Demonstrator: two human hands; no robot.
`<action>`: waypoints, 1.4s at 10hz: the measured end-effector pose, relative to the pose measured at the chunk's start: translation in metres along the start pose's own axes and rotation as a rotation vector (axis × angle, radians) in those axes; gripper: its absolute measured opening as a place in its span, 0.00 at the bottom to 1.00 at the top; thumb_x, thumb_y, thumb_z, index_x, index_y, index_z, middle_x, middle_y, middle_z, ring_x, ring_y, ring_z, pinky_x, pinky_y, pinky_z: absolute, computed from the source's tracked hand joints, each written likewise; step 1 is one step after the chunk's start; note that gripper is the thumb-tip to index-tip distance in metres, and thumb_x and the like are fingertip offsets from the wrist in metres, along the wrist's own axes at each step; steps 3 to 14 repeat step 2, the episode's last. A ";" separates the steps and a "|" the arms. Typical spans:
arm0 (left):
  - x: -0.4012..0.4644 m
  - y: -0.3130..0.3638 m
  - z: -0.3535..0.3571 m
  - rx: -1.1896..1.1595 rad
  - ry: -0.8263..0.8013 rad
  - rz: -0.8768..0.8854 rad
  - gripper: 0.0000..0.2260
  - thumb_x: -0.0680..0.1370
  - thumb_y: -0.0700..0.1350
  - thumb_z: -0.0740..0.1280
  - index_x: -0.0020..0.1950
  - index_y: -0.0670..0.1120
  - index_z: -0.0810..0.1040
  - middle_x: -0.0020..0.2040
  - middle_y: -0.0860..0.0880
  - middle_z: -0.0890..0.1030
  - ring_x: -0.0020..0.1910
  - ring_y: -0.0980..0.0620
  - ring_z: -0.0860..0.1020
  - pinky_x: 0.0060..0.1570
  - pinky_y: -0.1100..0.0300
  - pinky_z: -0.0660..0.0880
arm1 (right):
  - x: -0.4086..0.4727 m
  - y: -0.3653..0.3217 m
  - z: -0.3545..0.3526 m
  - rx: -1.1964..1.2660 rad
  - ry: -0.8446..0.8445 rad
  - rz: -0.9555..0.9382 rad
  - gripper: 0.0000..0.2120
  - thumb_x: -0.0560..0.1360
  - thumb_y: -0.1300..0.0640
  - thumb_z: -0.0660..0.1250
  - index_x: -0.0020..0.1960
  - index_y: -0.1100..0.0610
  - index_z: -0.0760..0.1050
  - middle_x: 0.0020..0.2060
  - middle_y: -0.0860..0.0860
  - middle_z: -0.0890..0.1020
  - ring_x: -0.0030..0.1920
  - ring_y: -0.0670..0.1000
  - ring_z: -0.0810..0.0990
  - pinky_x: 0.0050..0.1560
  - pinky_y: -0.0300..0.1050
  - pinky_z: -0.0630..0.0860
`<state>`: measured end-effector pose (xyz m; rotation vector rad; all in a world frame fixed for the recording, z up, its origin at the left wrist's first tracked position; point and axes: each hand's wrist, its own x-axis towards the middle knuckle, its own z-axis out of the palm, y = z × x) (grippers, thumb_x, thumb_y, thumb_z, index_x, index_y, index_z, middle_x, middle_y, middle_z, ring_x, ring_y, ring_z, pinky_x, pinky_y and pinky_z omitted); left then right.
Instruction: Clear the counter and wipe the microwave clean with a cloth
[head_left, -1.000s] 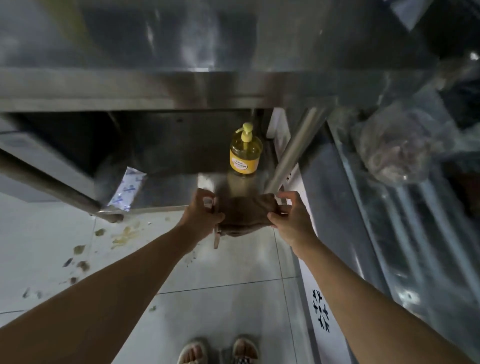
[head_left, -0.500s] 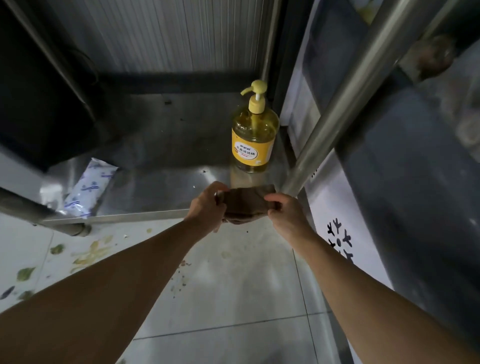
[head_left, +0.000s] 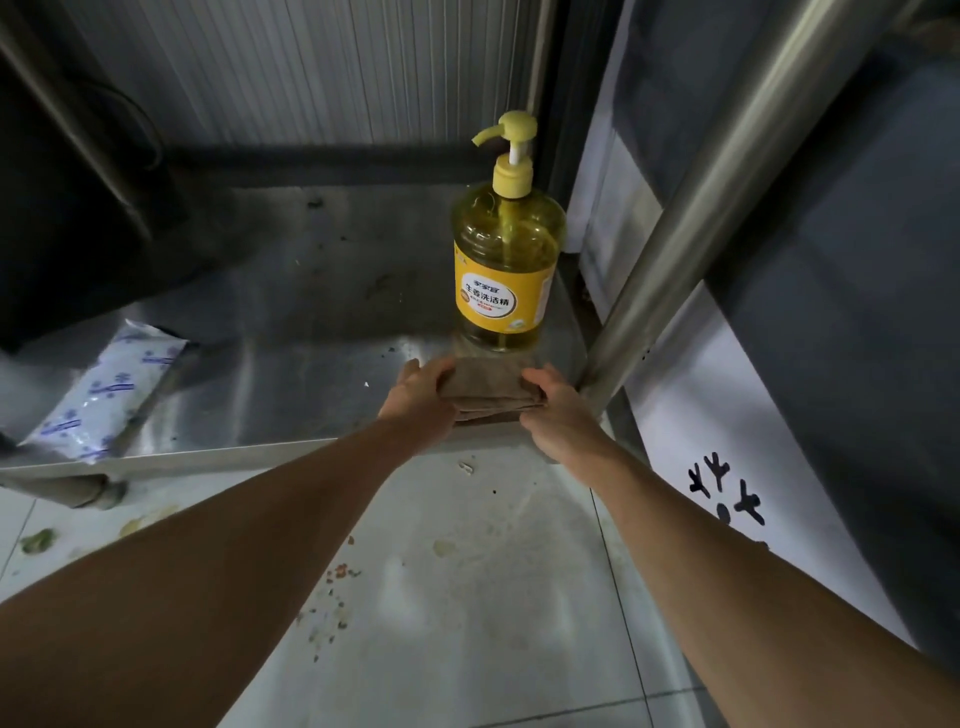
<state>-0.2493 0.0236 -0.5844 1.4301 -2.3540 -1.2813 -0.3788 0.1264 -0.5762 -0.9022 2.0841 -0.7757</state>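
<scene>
Since half a second earlier, view had dropped nearer the lower shelf (head_left: 291, 395); cloth (head_left: 488, 388) unmoved at its front edge. Left hand (head_left: 422, 402) and right hand (head_left: 558, 410) each gripped an end of folded cloth; detergent bottle (head_left: 506, 249) just behind. Judged late or finished: cloth seemingly being stowed; microwave and counter unseen.

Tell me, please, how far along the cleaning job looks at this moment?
Nothing finished can be seen: no microwave or counter is in view. In hand: the left hand and right hand grip a folded brown cloth at the low steel shelf, before the yellow soap bottle. Whether wiping is left cannot be judged here.
</scene>
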 end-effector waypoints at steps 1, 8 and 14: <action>-0.015 0.002 -0.008 0.117 -0.023 0.023 0.22 0.75 0.38 0.61 0.68 0.52 0.70 0.62 0.45 0.73 0.61 0.42 0.71 0.60 0.43 0.72 | -0.021 -0.007 -0.008 0.012 -0.051 -0.024 0.32 0.72 0.69 0.63 0.74 0.54 0.60 0.71 0.51 0.63 0.68 0.53 0.65 0.63 0.45 0.69; -0.040 0.013 -0.026 0.217 -0.021 0.029 0.22 0.75 0.41 0.65 0.69 0.48 0.67 0.66 0.45 0.71 0.65 0.45 0.68 0.64 0.43 0.66 | -0.048 -0.022 -0.023 0.013 -0.087 0.004 0.37 0.72 0.63 0.69 0.75 0.51 0.55 0.71 0.51 0.61 0.70 0.53 0.63 0.66 0.47 0.65; -0.040 0.013 -0.026 0.217 -0.021 0.029 0.22 0.75 0.41 0.65 0.69 0.48 0.67 0.66 0.45 0.71 0.65 0.45 0.68 0.64 0.43 0.66 | -0.048 -0.022 -0.023 0.013 -0.087 0.004 0.37 0.72 0.63 0.69 0.75 0.51 0.55 0.71 0.51 0.61 0.70 0.53 0.63 0.66 0.47 0.65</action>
